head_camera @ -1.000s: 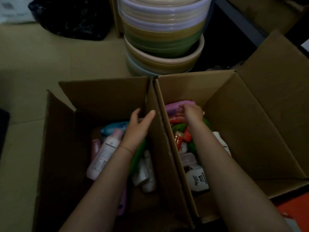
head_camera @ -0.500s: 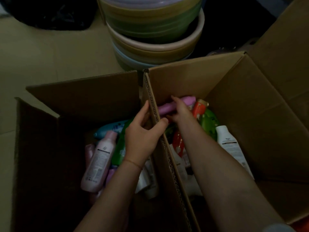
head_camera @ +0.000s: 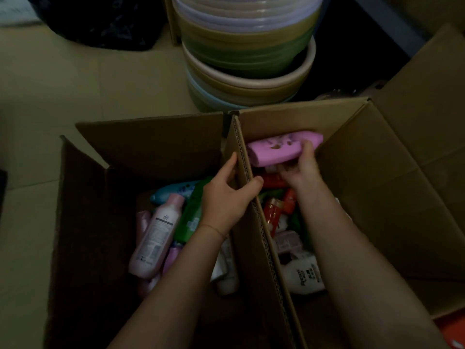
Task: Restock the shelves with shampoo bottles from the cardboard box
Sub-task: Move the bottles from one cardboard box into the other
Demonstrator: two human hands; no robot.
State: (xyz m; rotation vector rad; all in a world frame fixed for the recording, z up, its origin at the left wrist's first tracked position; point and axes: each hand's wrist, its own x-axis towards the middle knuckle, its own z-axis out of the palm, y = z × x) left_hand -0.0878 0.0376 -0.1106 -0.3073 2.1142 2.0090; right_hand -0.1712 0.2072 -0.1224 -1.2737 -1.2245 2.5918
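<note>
Scene is dim overall, colours muted w/ a brownish-green cast. The brightest surface is the purple bottle (head_camera: 281,149), which catches soft light from above; no hard glare anywhere. Inside of the cardboard box (head_camera: 151,142) the left wall falls into deep shadow, almost black at the bottom corner. The right hand (head_camera: 303,167) shows motion blur, fingers smeared. The left hand (head_camera: 226,197) is sharper. Labels on the pink bottle (head_camera: 157,233) are visible but too soft to read. Wide-angle lens bends the stacked basins (head_camera: 249,59) and box edges near frame borders.
</note>
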